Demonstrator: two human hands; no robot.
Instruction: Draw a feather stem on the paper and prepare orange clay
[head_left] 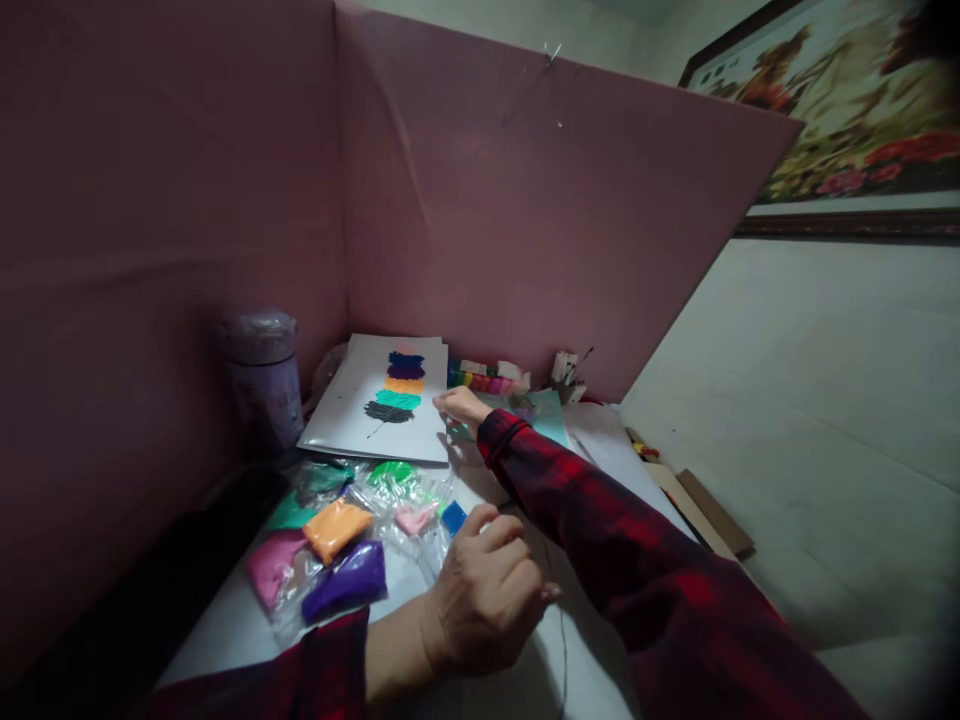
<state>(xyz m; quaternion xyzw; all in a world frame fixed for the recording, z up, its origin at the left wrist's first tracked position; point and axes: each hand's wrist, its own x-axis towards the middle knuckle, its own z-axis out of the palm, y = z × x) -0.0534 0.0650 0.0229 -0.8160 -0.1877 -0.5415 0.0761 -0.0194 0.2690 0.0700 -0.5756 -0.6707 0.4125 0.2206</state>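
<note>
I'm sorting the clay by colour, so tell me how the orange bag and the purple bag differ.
The orange bag lies farther from the person, near the middle of the pile; the purple bag lies nearer, close to the left hand. The orange bag looks smaller and blockier; the purple bag is longer and flatter. Both are clear plastic packets of coloured clay lying on the white table, untouched.

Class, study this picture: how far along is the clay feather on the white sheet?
Done: five coloured bands, dark blue down to black, fill the feather on the white sheet. In hand: the right hand rests at the sheet's right edge; the left hand is curled near the clay bags. Left: pink, orange, purple and green clay remains bagged; whether more bands are planned cannot be told.
</note>
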